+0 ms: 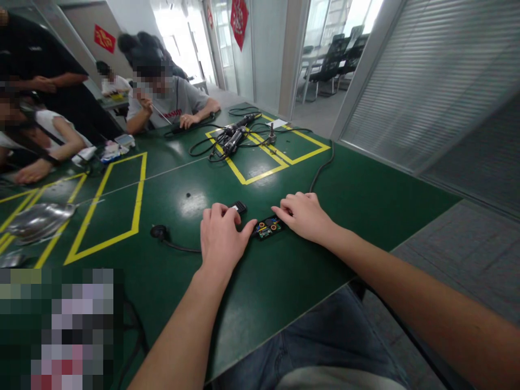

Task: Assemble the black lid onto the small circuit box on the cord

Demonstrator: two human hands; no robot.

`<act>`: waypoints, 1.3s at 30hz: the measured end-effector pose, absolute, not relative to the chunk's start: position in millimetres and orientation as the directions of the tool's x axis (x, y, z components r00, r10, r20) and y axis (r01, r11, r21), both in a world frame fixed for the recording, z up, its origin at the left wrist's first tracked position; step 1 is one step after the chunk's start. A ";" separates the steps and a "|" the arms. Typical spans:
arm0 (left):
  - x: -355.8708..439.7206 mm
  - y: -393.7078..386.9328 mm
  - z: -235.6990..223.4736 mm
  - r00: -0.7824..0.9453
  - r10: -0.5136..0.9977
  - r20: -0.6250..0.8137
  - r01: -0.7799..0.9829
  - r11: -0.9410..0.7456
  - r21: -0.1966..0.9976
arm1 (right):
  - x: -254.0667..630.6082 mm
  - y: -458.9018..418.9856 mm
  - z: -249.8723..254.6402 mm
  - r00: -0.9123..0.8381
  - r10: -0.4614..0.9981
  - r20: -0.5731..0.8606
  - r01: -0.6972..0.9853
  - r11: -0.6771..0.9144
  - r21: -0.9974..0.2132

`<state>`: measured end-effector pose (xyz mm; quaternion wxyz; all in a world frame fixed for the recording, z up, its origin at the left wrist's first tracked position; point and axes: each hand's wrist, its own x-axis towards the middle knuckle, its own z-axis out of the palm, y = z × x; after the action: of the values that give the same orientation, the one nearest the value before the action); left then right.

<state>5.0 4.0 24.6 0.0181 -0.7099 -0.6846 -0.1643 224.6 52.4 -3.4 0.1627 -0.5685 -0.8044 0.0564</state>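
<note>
A small black housing with a circuit board (270, 227) exposed in it lies on the green table between my two hands. My left hand (221, 233) is at its left end, thumb against or close to the edge, fingers curled down over a cable. Just behind those fingers rests a black cover piece (239, 207), partly hidden. At the board's right end, my right hand (305, 215) has its fingers bent together around that end and the cable there. A black plug (159, 232) lies to the left, its cord running under my left hand.
Black tools with cords (235, 135) lie within yellow tape at the back, beside a metal part (272, 134). A co-worker (170, 103) sits across the table, handling a dark tool. Plastic bags (38, 219) lie at left. A black cable (325, 168) runs behind my right hand.
</note>
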 end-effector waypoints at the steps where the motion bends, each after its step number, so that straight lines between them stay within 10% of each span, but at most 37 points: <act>1: 3.4 5.0 23.1 -0.029 0.958 0.285 0.969 -0.043 0.243 | 224.9 51.4 -3.6 -0.309 0.927 0.210 0.891 0.360 -0.277; 7: -6.2 10.7 18.2 -0.064 0.973 0.220 0.921 -0.028 0.389 | 225.1 49.0 -4.5 -0.292 0.930 0.224 0.878 0.354 -0.323; 16: 4.9 -0.3 16.2 0.432 0.835 0.341 0.715 -0.547 0.435 | 230.9 54.5 -6.8 -0.256 0.941 0.221 0.841 0.330 -0.429; 39: 7.7 1.1 13.4 0.377 0.903 0.206 0.731 -0.427 0.532 | 225.4 51.1 -3.3 -0.247 0.950 0.191 0.832 0.309 -0.461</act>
<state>7.7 1.1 13.4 -0.1794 -0.8102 -0.5043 -0.2389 225.4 51.1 -3.3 0.2210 -0.5722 -0.7784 0.1337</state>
